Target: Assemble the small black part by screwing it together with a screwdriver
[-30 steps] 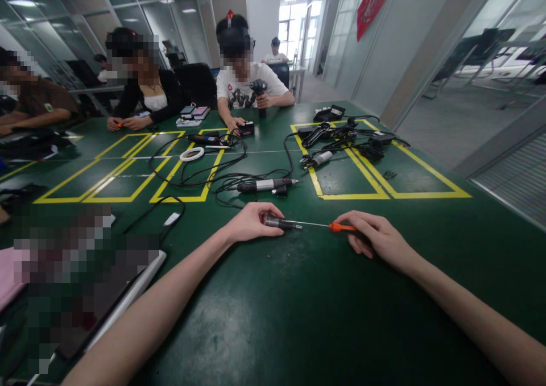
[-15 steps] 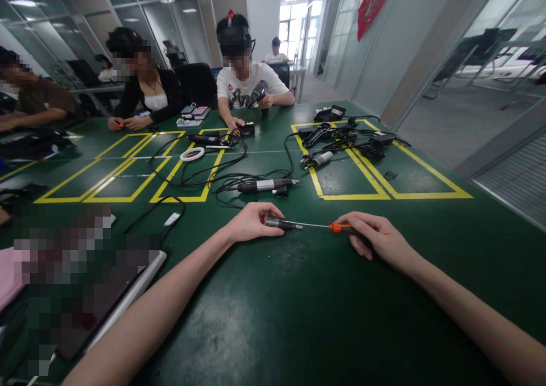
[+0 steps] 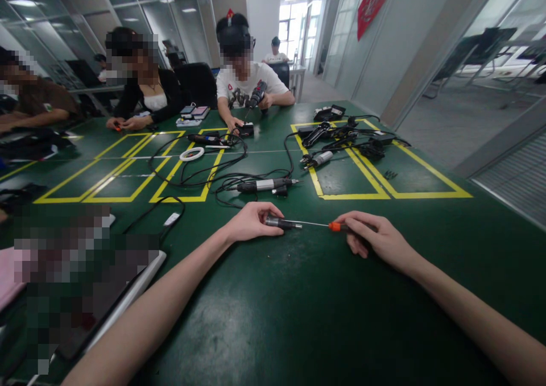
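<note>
My left hand [image 3: 258, 220] is closed around the rear of a short dark cylindrical tool part [image 3: 279, 222] with a narrow metal tip pointing right. In my right hand [image 3: 370, 232] is a screwdriver [image 3: 336, 227] with an orange and black handle, its end partly hidden by my fingers. The thin shaft runs left from the handle and reaches the dark part near my left fingers; whether its tip touches a screw there I cannot tell. Both hands are low over the green table [image 3: 273, 318]. A grey and black electric screwdriver [image 3: 264, 186] lies just beyond them.
Black cables and tools [image 3: 328, 136] lie among yellow tape outlines at the back right. A white ring [image 3: 191, 154] sits further left. Blurred-out devices [image 3: 115, 301] occupy the near left. Across the table a person [image 3: 256, 90] holds a power drill [image 3: 258, 95]; other people sit at the left.
The screwdriver's handle and my right fingers have shifted very slightly. My left hand and the dark part stay in place. The person opposite has lowered the drill slightly toward a small black object.
</note>
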Demonstrator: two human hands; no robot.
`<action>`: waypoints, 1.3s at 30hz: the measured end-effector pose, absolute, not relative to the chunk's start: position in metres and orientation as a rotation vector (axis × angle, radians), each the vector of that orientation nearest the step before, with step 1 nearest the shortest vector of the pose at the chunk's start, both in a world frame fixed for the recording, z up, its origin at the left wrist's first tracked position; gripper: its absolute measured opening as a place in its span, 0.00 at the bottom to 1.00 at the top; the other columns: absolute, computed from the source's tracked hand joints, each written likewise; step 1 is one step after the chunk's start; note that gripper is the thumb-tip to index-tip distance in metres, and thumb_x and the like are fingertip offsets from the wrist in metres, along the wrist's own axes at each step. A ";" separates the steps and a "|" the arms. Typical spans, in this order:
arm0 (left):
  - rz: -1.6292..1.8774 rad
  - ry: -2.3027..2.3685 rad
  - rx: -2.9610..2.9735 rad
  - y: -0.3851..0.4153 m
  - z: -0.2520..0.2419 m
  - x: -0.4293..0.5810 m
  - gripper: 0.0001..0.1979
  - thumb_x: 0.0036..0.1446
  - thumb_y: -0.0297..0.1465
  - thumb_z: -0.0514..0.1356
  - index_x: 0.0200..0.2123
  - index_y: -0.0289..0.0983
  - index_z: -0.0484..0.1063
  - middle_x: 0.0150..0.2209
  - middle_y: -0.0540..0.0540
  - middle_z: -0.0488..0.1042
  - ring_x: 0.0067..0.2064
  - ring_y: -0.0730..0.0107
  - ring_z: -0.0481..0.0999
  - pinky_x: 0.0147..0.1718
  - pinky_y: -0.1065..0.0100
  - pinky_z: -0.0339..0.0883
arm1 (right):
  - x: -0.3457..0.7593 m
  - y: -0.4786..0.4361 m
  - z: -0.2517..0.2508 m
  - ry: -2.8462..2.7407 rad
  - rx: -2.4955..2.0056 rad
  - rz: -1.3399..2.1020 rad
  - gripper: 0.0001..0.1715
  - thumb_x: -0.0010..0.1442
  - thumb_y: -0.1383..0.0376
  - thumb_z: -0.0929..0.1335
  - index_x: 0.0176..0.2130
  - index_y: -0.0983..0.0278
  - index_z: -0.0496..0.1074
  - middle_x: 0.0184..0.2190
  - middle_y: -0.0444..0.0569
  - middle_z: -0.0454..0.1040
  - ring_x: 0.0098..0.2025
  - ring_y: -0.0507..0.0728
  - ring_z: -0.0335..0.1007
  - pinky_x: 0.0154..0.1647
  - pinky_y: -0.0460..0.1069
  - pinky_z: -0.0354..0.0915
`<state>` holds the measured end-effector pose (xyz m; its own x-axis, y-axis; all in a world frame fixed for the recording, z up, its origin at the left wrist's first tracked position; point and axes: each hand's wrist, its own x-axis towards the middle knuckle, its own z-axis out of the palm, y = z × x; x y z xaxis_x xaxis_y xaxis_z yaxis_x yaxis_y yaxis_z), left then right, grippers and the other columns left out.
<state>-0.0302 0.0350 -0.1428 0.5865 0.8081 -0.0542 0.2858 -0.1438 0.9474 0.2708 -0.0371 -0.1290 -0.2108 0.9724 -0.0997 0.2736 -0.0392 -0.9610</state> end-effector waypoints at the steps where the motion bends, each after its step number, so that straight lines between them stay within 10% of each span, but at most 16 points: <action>1: 0.587 0.916 1.706 0.035 -0.142 -0.030 0.20 0.44 0.35 0.74 0.40 0.32 0.78 0.29 0.51 0.74 0.29 0.76 0.68 0.29 0.73 0.58 | 0.271 -0.037 -0.129 -1.543 -1.341 1.280 0.34 0.57 0.37 0.71 0.41 0.64 0.76 0.16 0.42 0.70 0.16 0.50 0.60 0.18 0.48 0.57; 15: 0.580 0.928 1.744 0.034 -0.140 -0.030 0.20 0.45 0.37 0.74 0.41 0.32 0.79 0.28 0.52 0.72 0.29 0.76 0.66 0.28 0.73 0.56 | 0.273 -0.037 -0.130 -1.581 -1.370 1.285 0.37 0.61 0.35 0.66 0.42 0.65 0.76 0.17 0.43 0.70 0.14 0.48 0.54 0.16 0.46 0.49; 39: 0.568 0.899 1.718 0.033 -0.138 -0.029 0.20 0.46 0.35 0.73 0.41 0.31 0.78 0.28 0.53 0.72 0.28 0.78 0.65 0.28 0.73 0.55 | 0.273 -0.037 -0.126 -1.612 -1.422 1.136 0.29 0.50 0.45 0.78 0.41 0.63 0.78 0.24 0.44 0.75 0.20 0.51 0.64 0.21 0.48 0.61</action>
